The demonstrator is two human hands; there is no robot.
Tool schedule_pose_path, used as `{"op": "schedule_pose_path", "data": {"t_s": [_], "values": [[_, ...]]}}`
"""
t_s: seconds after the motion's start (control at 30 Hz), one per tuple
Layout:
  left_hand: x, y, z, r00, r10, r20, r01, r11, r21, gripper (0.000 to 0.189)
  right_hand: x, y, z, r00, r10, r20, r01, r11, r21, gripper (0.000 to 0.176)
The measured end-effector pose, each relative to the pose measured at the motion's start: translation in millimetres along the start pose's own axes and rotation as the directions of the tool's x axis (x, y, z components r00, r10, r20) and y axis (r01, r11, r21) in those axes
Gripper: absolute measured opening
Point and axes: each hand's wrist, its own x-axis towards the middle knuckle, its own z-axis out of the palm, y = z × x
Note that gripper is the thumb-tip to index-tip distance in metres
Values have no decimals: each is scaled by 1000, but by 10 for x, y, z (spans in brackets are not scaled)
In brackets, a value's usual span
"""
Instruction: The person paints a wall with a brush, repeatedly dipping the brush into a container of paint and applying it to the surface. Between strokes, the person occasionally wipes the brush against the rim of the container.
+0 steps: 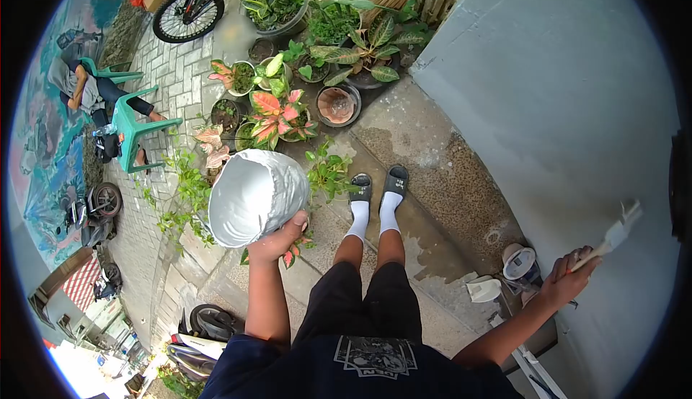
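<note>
My left hand (280, 239) grips a white-coated pot (258, 196) from its lower right side. The pot is tilted, so its pale, wet-looking inside shows. On the right, my right hand (566, 278) is closed round the handle of a paintbrush (613, 239). White paint covers the brush's bristles, which are close to the grey wall (569, 111); whether they touch it I cannot tell.
Potted plants (274, 116) stand beyond my feet. A bicycle (189, 13) is at the top left, and a person (86, 89) sits by a green plastic table (133, 126). Near the wall's foot are a paint bucket (519, 263) and a white container (484, 289).
</note>
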Motion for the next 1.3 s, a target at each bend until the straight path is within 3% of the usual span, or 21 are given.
{"op": "schedule_pose_path", "data": {"t_s": [0.03, 0.07, 0.1, 0.13, 0.17, 0.2, 0.3, 0.43, 0.5, 0.53, 0.6, 0.63, 0.73, 0.87, 0.97, 1.0, 1.03, 1.1, 1.2, 1.23, 1.3], "values": [[-16, 63, 50, 996, -85, -14, 83, 992, -90, 40, -11, -53, -11, 971, -209, -117, 210, 978, -5, 40], [-26, 5, 75, 998, -46, -43, 39, 987, -156, 45, 50, -44, -25, 939, -345, -8, 345, 936, 65, 42], [-17, -93, 78, 998, -53, -34, 47, 986, -161, 45, 130, -12, 51, 941, -339, -9, 339, 938, 68, 44], [-2, -207, 68, 994, 82, -73, -87, 993, -83, 49, 247, 54, 171, 943, -331, -10, 331, 941, 72, 45], [-2, -268, 84, 971, 216, -102, -217, 976, 1, 53, 449, 265, 245, 966, -256, 26, 252, 962, 107, 46], [-19, -268, 133, 972, 198, -125, -204, 978, -40, 59, 659, 584, 311, 982, -178, 65, 168, 976, 137, 46], [108, -71, 384, 930, 327, -167, -349, 928, -126, 62, 1054, 1641, 382, 985, -153, -80, 158, 986, 55, 48], [-42, -165, 329, 970, 198, -139, -204, 978, -37, 59, 1031, 2606, 288, 987, 153, -42, -158, 968, -195, 43], [-1, -201, 315, 932, 311, -188, -318, 948, -6, 57, 1005, 2775, 380, 848, 513, -134, -525, 778, -345, 42], [1, -134, 292, 941, 298, -160, -311, 948, -65, 57, 1129, 2987, 284, 847, 513, -136, -526, 777, -345, 42], [-4, -91, 264, 950, 283, -130, -299, 947, -121, 57, 1377, 3363, 87, 479, 858, -188, -848, 396, -353, 39], [-7, -87, 257, 956, 279, -93, -289, 951, -109, 54, 1422, 3410, 86, 475, 859, -193, -850, 392, -351, 39], [-24, -98, 237, 963, 266, 30, -263, 961, -85, 46, 1450, 3118, 142, 600, 778, -185, -798, 564, -212, 38], [-81, -110, 211, 959, 250, 134, -243, 968, -64, 37, 932, 1945, 291, 816, 576, 52, -564, 812, -153, 39], [-65, -128, 283, 983, 145, 116, -146, 989, -1, 38, 307, 1089, 225, 962, 271, -41, -273, 958, -83, 40], [-77, 18, 358, 994, -15, 106, 30, 990, -139, 43, 176, 933, 180, 987, 139, -85, -149, 982, -120, 40], [-77, -32, 349, 993, -11, 114, 27, 990, -139, 43, 144, 888, 158, 986, 137, -92, -147, 982, -116, 40], [-37, -192, 325, 984, 179, -8, -177, 975, 138, 45, 128, 795, 103, 938, -226, -264, 186, 968, -168, 41], [-54, -155, 387, 990, 125, 66, -126, 992, 11, 47, 437, 907, 281, 942, -195, -273, 138, 967, -216, 44], [-74, -224, 379, 993, 109, 44, -109, 994, 8, 53, 631, 1129, 249, 980, -138, -141, 113, 978, -173, 43], [-80, -422, 307, 997, 72, -1, -72, 997, 4, 65, 974, 1789, 356, 978, -164, -130, 162, 987, -25, 39]]}}
